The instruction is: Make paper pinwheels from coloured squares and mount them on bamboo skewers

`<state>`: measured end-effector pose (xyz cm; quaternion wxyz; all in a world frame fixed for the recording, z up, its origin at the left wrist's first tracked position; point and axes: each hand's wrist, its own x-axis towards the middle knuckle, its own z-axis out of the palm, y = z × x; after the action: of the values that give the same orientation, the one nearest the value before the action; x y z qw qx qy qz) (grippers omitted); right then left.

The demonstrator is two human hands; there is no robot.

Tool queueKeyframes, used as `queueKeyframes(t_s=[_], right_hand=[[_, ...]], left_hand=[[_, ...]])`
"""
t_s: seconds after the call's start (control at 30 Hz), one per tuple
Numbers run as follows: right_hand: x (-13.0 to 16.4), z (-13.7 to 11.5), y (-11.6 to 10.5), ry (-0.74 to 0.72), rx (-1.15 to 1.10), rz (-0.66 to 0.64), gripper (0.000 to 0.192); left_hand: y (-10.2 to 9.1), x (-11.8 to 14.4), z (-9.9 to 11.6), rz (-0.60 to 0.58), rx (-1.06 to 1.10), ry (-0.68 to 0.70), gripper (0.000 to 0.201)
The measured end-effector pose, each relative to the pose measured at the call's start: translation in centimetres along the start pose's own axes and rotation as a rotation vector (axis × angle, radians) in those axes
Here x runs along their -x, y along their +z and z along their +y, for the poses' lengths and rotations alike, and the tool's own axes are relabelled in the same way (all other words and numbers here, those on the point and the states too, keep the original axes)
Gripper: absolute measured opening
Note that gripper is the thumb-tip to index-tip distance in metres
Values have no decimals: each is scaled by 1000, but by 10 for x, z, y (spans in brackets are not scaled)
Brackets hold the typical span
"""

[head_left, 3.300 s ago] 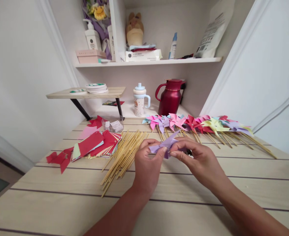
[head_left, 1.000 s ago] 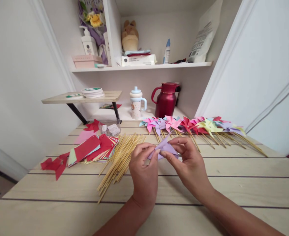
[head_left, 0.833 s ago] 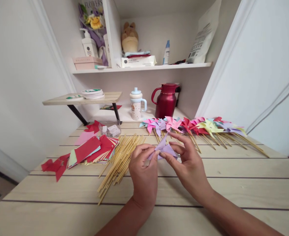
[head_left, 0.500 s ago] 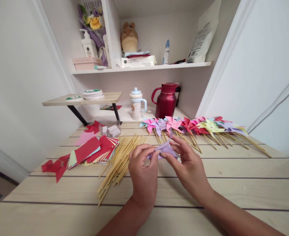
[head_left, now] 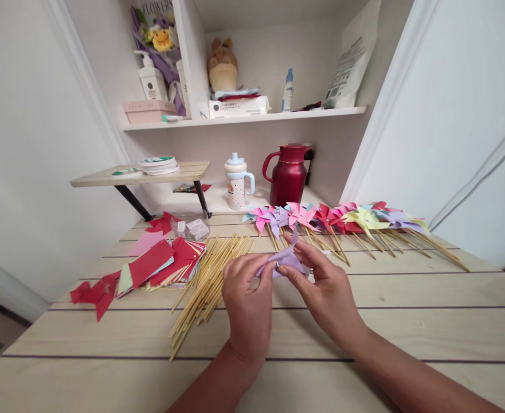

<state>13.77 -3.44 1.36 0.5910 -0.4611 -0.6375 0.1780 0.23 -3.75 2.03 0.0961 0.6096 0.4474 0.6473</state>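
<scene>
Between both hands, a little above the table, is a piece of purple paper [head_left: 288, 261], partly folded with one flap standing up. My left hand [head_left: 249, 292] pinches its left side between thumb and fingers. On the other side, my right hand [head_left: 321, 282] has its thumb and fingers closed on the paper. A small shiny bit shows between the two thumb tips; I cannot make out what it is. Just left of my left hand lies a loose heap of thin wooden sticks [head_left: 207, 295]. Behind my hands, several finished paper pinwheels [head_left: 300, 215] on sticks lie in a row.
Coloured paper sheets [head_left: 151, 261] and a red folded paper [head_left: 100, 292] lie on the left, near a small clear bag [head_left: 197, 229]. A cup [head_left: 236, 186] and a red jug [head_left: 288, 178] stand at the back. A small raised stand [head_left: 106, 178] carries round white rolls.
The view has shifted slightly. Both hands still hold the purple paper in nearly the same pose; the right fingertips sit slightly lower against the upright flap.
</scene>
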Motion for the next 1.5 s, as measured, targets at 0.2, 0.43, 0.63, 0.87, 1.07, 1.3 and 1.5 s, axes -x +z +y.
queueKeyframes(t_s=[0.2,0.43,0.63,0.87,1.07,1.3,1.5], right_hand=[[-1,0,0,12,11,-3,46],[-2,-5,0,34,-34,-86,14],[0,-7,1,54,-63,-83,11],[-1,-6,1,41,-60,-71,10],[-3,0,1,89,-115,-96,23],[-5,3,-1,73,-124,-92,15],[-5,2,-1,84,-88,-104,11]], left_hand=[[2,1,-2,-2,-8,-3,9],[-1,0,-3,-7,-34,80,12],[1,1,-3,-40,-3,44,19],[5,0,-3,-19,67,-86,20],[5,-2,-1,-50,103,-225,15],[7,-2,-3,-39,169,-383,8],[5,-1,-4,-28,150,-339,3]])
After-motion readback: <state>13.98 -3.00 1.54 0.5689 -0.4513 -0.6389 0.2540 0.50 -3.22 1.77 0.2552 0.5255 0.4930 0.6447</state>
